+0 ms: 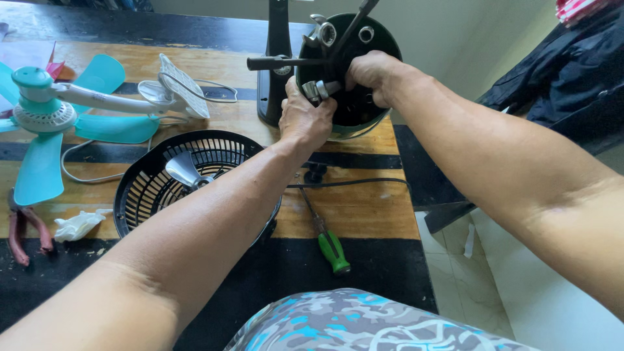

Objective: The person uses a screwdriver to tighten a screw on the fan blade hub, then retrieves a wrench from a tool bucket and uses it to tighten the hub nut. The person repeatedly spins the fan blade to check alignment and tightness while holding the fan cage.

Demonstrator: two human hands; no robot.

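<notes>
While the left hand [304, 120] closes around a shiny metal socket tool [320, 89], the right hand [372, 71] grips the round black motor housing [354, 107] above a green-handled screwdriver [333, 250].

My left hand [305, 120] and my right hand [370, 71] meet at the upper middle of the frame, both on the round motor housing [354, 107] standing at the table's [364, 214] far right edge. Just left of it rises a stand [276, 71]. Below my left hand, at centre left, lies the fan grille [162, 188], partly under my forearm. Right of it lies a screwdriver [328, 240]. At upper left lies a small fan [58, 117]; pliers [23, 227] lie at the left edge.
</notes>
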